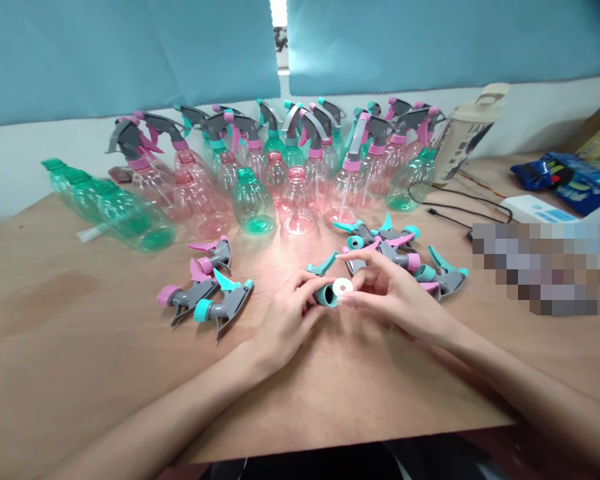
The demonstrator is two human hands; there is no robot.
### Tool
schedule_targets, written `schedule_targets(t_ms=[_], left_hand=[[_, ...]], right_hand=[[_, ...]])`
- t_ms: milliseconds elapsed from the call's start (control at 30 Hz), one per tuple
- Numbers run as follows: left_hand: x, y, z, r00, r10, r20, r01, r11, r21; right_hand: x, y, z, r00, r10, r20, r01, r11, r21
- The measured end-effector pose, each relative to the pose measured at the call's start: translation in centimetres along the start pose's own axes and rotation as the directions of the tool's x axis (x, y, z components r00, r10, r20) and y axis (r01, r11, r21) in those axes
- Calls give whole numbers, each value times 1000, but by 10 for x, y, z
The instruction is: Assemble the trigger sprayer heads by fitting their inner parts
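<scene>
My left hand is closed around a grey and teal spray trigger head, its collar opening turned toward me. Between the thumb and a finger of my right hand is a white ring-shaped washer, held just beside that opening. To the left lie several loose trigger heads, among them a teal-collared one and a pink-collared one. More trigger heads are heaped behind and to the right of my right hand.
Pink and green clear bottles stand in rows at the back, some open like the green bottle, others with trigger heads fitted. Several green bottles lean together at left. A cream tumbler, black cable and blue packet are at right.
</scene>
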State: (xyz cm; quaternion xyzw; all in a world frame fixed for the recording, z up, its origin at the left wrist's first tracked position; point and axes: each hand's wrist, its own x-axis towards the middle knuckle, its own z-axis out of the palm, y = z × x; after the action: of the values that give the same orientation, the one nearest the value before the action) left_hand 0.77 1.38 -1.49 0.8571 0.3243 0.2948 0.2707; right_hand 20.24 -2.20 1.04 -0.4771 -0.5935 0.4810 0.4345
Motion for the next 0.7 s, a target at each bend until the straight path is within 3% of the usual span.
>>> schedule_targets(t_ms=[167, 367, 700], left_hand=[[1, 3, -1, 1000, -24, -5, 23, 999, -30], [0, 4, -1, 998, -57, 4, 57, 995, -78], [-6, 14, 4, 992, -88, 94, 106, 972, -210]], right_hand=[[2, -2, -4, 999, -44, 10, 45, 995, -86], [3, 0, -2, 996, -23, -84, 20, 999, -39], [-2, -3, 8, 996, -1, -95, 3, 1000, 30]])
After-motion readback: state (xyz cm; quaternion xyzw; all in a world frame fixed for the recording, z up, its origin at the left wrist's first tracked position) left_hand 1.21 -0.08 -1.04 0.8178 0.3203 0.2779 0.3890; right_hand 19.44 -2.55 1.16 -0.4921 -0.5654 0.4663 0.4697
